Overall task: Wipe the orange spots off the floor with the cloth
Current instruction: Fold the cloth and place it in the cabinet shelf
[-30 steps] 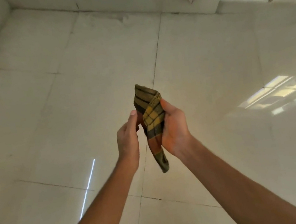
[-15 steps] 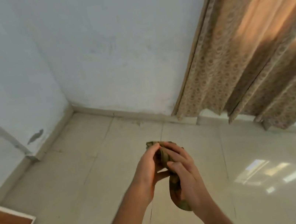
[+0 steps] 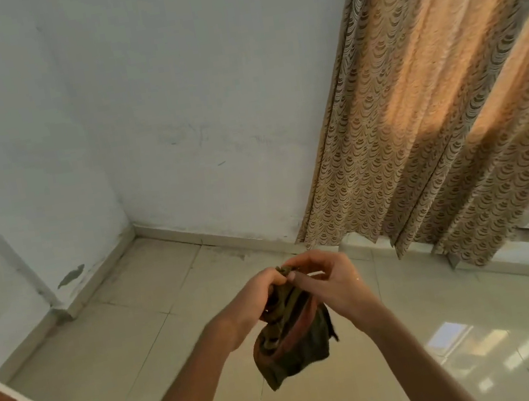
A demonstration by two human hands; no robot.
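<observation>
The bunched olive checked cloth [image 3: 292,341] hangs in the air above the tiled floor [image 3: 141,351], held between both hands. The left hand [image 3: 257,295] and right hand [image 3: 331,280] both have fingers curled, pinching its top edge, with a patterned curtain [image 3: 434,121] beyond

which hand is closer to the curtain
Right. The right hand grips the cloth on the side nearest the curtain. The left hand holds the cloth on the side away from it.
</observation>
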